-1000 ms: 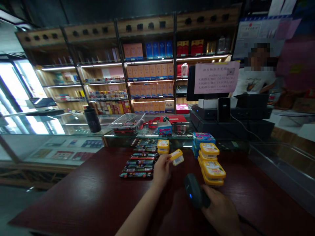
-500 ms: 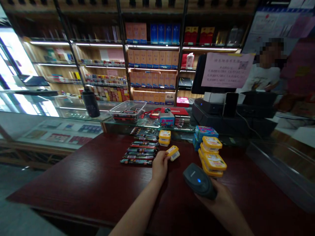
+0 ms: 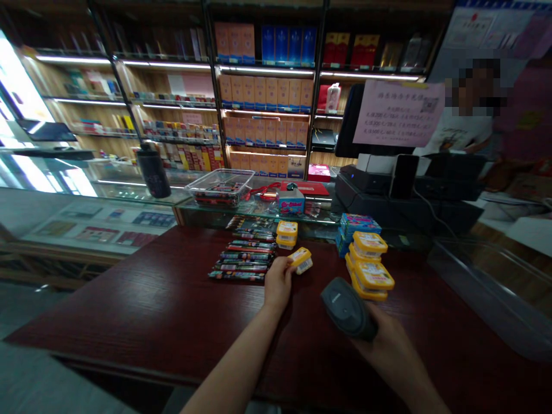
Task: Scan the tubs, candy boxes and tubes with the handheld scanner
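Observation:
My left hand pinches a small yellow-lidded plastic tub, tilted so that its barcoded side shows. In my right hand is a dark grey barcode scanner, its head pointing toward the tub. A stack of two similar tubs stands just behind the held one. To the right, beyond the scanner, several more yellow tubs are piled up. Left of my left hand lies a row of slim pens in dark patterned wrappers.
Blue patterned boxes sit behind the right-hand tubs. A clear plastic bin stands at the right, and a clear tray of pens on the glass counter. A monitor with a pink sign and a black phone are behind; a person stands beyond.
The blue light on the scanner has gone out. The whole view has shifted slightly; both hands keep nearly the same hold and place.

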Action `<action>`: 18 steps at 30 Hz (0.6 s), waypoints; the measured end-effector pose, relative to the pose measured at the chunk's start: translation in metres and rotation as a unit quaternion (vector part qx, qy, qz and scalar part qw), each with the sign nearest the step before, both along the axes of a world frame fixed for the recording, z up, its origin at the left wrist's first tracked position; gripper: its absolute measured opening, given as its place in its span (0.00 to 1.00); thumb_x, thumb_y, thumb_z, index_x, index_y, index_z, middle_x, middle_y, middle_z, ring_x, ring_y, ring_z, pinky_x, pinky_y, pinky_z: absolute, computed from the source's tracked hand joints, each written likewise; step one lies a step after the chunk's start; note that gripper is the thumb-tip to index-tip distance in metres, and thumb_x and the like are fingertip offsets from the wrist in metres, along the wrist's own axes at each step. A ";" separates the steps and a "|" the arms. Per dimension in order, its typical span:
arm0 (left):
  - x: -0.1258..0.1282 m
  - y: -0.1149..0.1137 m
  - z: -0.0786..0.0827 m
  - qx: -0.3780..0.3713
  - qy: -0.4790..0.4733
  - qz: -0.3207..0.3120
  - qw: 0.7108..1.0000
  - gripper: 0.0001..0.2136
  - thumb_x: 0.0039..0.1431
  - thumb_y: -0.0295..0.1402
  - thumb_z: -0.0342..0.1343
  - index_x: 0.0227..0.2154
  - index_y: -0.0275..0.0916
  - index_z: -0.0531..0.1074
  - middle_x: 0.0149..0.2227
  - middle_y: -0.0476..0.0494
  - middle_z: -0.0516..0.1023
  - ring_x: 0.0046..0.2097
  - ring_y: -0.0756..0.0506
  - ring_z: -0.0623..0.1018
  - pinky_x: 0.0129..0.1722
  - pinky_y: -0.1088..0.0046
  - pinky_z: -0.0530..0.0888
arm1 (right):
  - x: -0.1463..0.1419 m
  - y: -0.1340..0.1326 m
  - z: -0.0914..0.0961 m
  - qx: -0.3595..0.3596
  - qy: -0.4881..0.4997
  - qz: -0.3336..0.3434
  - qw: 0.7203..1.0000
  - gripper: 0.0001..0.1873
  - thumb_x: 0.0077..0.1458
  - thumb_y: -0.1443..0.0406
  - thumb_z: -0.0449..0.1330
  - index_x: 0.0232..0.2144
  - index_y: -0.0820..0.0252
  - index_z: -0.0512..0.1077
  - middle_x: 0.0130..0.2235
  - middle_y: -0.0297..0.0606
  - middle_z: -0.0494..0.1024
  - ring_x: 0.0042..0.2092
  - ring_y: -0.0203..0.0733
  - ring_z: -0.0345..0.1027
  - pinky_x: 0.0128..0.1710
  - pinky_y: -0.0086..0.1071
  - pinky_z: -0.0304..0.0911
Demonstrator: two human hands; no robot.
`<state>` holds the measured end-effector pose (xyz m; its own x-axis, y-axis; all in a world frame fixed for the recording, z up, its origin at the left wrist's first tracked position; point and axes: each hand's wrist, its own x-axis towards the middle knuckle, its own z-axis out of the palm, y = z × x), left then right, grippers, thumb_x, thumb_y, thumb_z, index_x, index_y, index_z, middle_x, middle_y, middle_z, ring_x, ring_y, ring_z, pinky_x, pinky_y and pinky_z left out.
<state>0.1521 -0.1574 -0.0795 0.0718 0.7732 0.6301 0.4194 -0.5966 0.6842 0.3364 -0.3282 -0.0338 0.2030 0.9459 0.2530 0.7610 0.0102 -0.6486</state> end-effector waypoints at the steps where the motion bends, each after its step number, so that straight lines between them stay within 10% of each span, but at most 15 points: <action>1: 0.000 0.000 0.000 0.003 -0.003 -0.004 1.000 0.04 0.56 0.27 0.52 0.34 0.40 0.69 0.36 0.46 0.74 0.40 0.47 0.75 0.41 0.68 0.73 | 0.001 0.002 0.000 -0.012 -0.049 -0.021 0.998 0.19 0.45 0.64 0.57 0.43 0.53 0.72 0.38 0.38 0.81 0.38 0.45 0.74 0.33 0.31 0.64; 7: -0.004 -0.003 0.006 0.052 -0.010 -0.030 0.998 0.06 0.58 0.26 0.50 0.36 0.40 0.70 0.39 0.44 0.75 0.42 0.47 0.75 0.44 0.68 0.74 | 0.005 0.017 -0.017 0.009 -0.271 -0.045 0.962 0.16 0.49 0.68 0.54 0.42 0.56 0.71 0.41 0.39 0.80 0.40 0.43 0.73 0.37 0.31 0.62; 18: -0.019 0.061 0.073 0.143 0.039 -0.003 0.989 0.08 0.57 0.25 0.49 0.37 0.40 0.70 0.41 0.43 0.75 0.45 0.46 0.74 0.48 0.66 0.72 | 0.016 0.019 -0.041 0.051 -0.254 -0.020 0.966 0.17 0.50 0.69 0.52 0.43 0.58 0.71 0.43 0.41 0.79 0.42 0.45 0.73 0.39 0.33 0.64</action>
